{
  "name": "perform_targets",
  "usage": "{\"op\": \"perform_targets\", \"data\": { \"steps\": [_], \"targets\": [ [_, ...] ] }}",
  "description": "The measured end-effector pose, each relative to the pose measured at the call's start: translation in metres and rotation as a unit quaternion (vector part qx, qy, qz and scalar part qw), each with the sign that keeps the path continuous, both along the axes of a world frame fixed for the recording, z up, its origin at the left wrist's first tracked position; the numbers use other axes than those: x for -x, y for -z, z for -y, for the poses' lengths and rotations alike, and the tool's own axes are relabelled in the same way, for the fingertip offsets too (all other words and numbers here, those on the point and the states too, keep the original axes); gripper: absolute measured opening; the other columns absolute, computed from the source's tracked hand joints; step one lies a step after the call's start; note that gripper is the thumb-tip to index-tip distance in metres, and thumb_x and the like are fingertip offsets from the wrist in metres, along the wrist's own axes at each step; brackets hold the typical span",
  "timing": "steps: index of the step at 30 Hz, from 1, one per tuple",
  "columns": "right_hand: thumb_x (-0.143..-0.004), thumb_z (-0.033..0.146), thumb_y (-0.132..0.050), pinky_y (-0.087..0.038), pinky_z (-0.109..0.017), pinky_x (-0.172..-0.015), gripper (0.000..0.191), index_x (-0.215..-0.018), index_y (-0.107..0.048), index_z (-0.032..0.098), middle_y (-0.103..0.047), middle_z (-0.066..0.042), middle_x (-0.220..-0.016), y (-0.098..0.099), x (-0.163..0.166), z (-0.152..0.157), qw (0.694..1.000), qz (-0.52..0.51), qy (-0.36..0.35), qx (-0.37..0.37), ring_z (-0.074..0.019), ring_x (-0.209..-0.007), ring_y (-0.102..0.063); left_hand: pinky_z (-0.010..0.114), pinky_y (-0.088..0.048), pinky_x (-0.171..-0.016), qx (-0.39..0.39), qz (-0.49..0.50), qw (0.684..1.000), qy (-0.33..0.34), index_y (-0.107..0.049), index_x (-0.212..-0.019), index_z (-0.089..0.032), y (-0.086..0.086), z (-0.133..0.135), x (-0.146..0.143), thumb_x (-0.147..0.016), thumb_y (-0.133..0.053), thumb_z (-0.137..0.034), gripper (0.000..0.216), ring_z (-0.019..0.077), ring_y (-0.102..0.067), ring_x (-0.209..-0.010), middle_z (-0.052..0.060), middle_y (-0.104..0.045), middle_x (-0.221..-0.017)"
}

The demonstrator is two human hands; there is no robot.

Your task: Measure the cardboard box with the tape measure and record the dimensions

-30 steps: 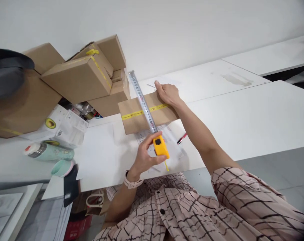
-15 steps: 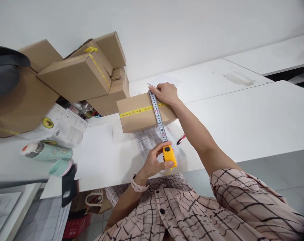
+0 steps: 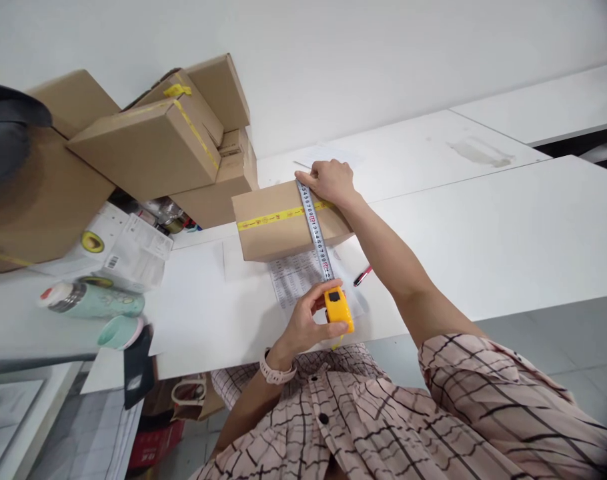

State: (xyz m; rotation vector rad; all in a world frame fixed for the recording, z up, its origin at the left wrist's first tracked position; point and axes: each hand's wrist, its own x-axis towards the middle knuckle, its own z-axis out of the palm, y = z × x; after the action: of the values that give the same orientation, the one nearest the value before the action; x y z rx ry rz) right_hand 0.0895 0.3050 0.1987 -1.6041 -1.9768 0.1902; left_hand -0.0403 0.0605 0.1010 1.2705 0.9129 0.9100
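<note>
You seem to be measuring the box (image 3: pixel 271 223): on its near side, your left hand (image 3: pixel 303 323) grips the tape (image 3: pixel 340 311); at its far edge, your right hand (image 3: pixel 334 181) pins the blade (image 3: pixel 315 230) end. Reading calls for tautness.

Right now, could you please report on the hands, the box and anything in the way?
Left hand gripping tape measure; right hand at far end of blade. Blade lying across cardboard box. Red pen nearby, apart from blade.

Black-checked pink short-sleeved shirt (image 3: pixel 383 420) — 2 dark buttons (image 3: pixel 324 419) in front — and a wristband (image 3: pixel 273 373) (pale pink)
</note>
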Motion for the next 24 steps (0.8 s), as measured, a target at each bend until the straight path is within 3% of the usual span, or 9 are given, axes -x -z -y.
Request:
{"op": "perform_targets", "data": {
  "steps": [7, 11, 14, 19, 24],
  "targets": [
    [-0.099, 0.069, -0.034, -0.04, -0.049, -0.096, 0.065, -0.091, -0.071, 0.016, -0.069, -0.013, -0.086, 0.01, -0.002, -0.004, 0.999, -0.016, -0.005, -0.037, -0.0322, -0.101, -0.061, 0.043, -0.052, -0.104, -0.013, -0.008, 1.0, -0.004, -0.063, -0.135, -0.023, 0.001, 0.004, -0.002, -0.066, -0.089, -0.033, 0.074, 0.0308, -0.064, -0.12, 0.009, -0.064, -0.129],
    [-0.102, 0.067, -0.021, -0.04, -0.05, -0.098, 0.071, -0.09, -0.069, 0.017, -0.066, -0.012, -0.083, 0.017, -0.006, -0.004, 0.997, -0.036, 0.007, -0.07, -0.0309, -0.102, -0.062, 0.046, -0.049, -0.109, -0.111, -0.059, 0.992, -0.027, -0.061, -0.139, -0.025, 0.002, 0.019, 0.004, -0.066, -0.089, -0.035, 0.079, 0.0314, -0.062, -0.123, 0.01, -0.062, -0.133],
    [-0.1, 0.072, -0.022, -0.039, -0.052, -0.1, 0.07, -0.092, -0.067, 0.018, -0.066, -0.011, -0.085, 0.024, -0.007, 0.008, 0.994, -0.035, 0.007, -0.107, -0.0319, -0.107, -0.06, 0.05, -0.047, -0.112, -0.167, -0.143, 0.975, -0.042, -0.059, -0.141, -0.024, 0.019, 0.034, 0.013, -0.066, -0.089, -0.035, 0.081, 0.0315, -0.061, -0.123, 0.011, -0.063, -0.134],
    [-0.1, 0.072, -0.022, -0.038, -0.053, -0.102, 0.066, -0.093, -0.064, 0.021, -0.068, -0.011, -0.093, 0.037, -0.007, 0.054, 0.988, -0.014, 0.016, -0.155, -0.0328, -0.113, -0.057, 0.052, -0.05, -0.11, -0.138, -0.225, 0.964, -0.019, -0.058, -0.141, -0.023, 0.066, 0.06, 0.021, -0.066, -0.088, -0.036, 0.082, 0.0331, -0.061, -0.126, 0.013, -0.064, -0.137],
    [-0.105, 0.061, -0.025, -0.038, -0.051, -0.1, 0.057, -0.089, -0.064, 0.022, -0.068, -0.009, -0.091, 0.054, -0.012, 0.082, 0.98, -0.004, 0.031, -0.198, -0.0295, -0.105, -0.061, 0.058, -0.024, -0.128, -0.236, -0.253, 0.937, 0.049, -0.053, -0.145, -0.022, 0.087, 0.068, 0.018, -0.071, -0.085, -0.053, 0.087, 0.0305, -0.063, -0.126, 0.012, -0.066, -0.139]
  ]
}}
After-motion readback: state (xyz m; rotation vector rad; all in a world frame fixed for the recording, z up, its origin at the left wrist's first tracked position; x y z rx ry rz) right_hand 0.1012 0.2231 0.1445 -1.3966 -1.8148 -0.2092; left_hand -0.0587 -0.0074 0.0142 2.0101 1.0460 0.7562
